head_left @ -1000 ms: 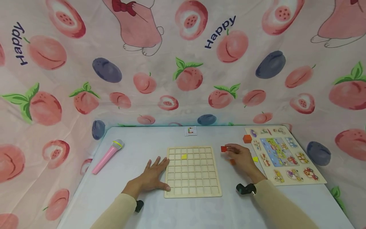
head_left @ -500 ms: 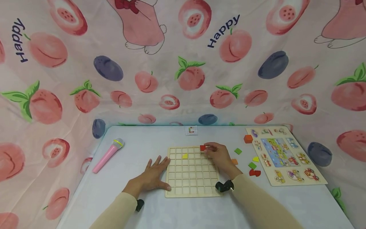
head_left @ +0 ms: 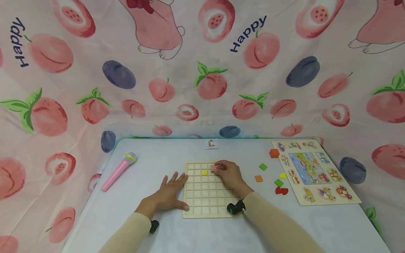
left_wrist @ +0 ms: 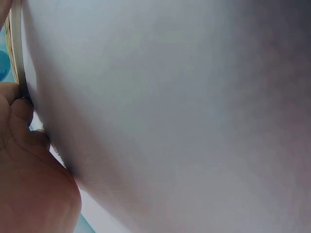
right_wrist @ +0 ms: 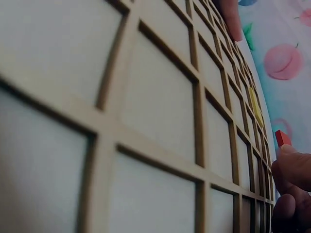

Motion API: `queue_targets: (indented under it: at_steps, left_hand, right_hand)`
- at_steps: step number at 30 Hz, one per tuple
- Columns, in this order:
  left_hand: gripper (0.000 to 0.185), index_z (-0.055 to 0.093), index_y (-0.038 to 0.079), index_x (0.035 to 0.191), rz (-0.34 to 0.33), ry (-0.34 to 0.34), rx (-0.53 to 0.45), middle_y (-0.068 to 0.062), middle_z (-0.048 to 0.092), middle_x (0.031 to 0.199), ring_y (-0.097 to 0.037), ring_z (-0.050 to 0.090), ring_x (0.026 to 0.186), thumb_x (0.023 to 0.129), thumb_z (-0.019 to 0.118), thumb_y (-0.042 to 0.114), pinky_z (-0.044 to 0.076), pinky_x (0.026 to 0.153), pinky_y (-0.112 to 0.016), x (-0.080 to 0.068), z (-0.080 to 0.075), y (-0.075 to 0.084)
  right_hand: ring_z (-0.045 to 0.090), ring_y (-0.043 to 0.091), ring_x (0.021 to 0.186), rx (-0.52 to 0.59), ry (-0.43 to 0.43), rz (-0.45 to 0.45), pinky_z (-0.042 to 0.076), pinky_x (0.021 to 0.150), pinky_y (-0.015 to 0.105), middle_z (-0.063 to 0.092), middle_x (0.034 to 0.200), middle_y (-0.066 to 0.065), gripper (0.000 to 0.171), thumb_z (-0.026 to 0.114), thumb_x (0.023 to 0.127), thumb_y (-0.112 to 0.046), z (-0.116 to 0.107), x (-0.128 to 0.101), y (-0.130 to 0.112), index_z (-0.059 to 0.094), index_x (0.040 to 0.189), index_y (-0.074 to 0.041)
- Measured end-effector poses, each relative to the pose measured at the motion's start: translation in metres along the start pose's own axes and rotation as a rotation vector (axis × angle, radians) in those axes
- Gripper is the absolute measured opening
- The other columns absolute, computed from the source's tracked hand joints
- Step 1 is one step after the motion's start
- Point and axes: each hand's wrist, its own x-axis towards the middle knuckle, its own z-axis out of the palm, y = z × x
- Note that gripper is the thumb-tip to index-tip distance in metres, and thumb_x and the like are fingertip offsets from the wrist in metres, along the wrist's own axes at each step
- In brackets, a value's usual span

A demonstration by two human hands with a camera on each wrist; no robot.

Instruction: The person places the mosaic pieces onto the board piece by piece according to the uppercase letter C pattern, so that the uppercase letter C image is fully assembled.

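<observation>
A wooden grid board point(head_left: 202, 203) lies flat on the table, with a yellow square tile point(head_left: 204, 172) seated in one cell near its far side. My right hand point(head_left: 229, 175) pinches a small red tile point(right_wrist: 282, 138) between thumb and fingers, over the far rows just right of the yellow tile; motion blurs it in the head view. My left hand point(head_left: 169, 195) rests with spread fingers along the board's left edge, its thumb touching the near left border. In the left wrist view only part of that hand point(left_wrist: 34, 179) shows beside the board's rim.
Right of the board lie green tiles point(head_left: 263, 167), an orange tile point(head_left: 259, 178), a yellow piece point(head_left: 282, 175), red pieces point(head_left: 281, 190) and an orange-red block point(head_left: 274, 153). Further right is a picture puzzle board point(head_left: 329, 195). A pink toy microphone point(head_left: 118, 172) lies left; a small pattern card point(head_left: 211, 144) sits behind.
My right hand has carried the red tile leftward from the table right of the board to above its far rows, uncovering the loose tiles. My left hand has stayed in place.
</observation>
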Motion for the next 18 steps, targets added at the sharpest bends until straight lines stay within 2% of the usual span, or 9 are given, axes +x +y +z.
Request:
queue_targets:
  at_steps: [5, 9, 18]
  left_hand:
    - [0.126, 0.025, 0.014, 0.169, -0.004, 0.007, 0.008, -0.003, 0.017, 0.178, -0.030, 0.000, 0.166, 0.071, 0.092, 0.057, -0.009, 0.132, -0.060, 0.0009, 0.0004, 0.0009]
    - [0.127, 0.026, 0.014, 0.169, -0.009, 0.011, 0.011, -0.003, 0.018, 0.178, -0.031, 0.001, 0.166, 0.070, 0.092, 0.058, -0.009, 0.132, -0.060, 0.0011, 0.0012, 0.0011]
    - [0.127, 0.025, 0.014, 0.169, -0.011, 0.011, 0.012, -0.003, 0.017, 0.178, -0.030, 0.000, 0.166, 0.071, 0.092, 0.057, -0.009, 0.132, -0.060, 0.0014, 0.0022, 0.0011]
  right_hand:
    - [0.067, 0.014, 0.087, -0.075, 0.006, -0.029, 0.057, 0.079, 0.034, 0.077, 0.096, 0.000, 0.024, 0.079, 0.093, -0.010, 0.0040, 0.0003, 0.0017, 0.078, 0.117, -0.013]
    - [0.069, 0.016, 0.093, -0.078, 0.001, -0.020, 0.058, 0.087, 0.039, 0.077, 0.100, 0.000, 0.024, 0.080, 0.092, -0.011, 0.0060, 0.0001, 0.0011, 0.079, 0.116, -0.014]
    - [0.068, 0.018, 0.099, -0.167, -0.009, -0.032, 0.056, 0.093, 0.044, 0.076, 0.100, -0.002, 0.022, 0.081, 0.091, -0.011, 0.0099, -0.0009, 0.0032, 0.079, 0.112, -0.015]
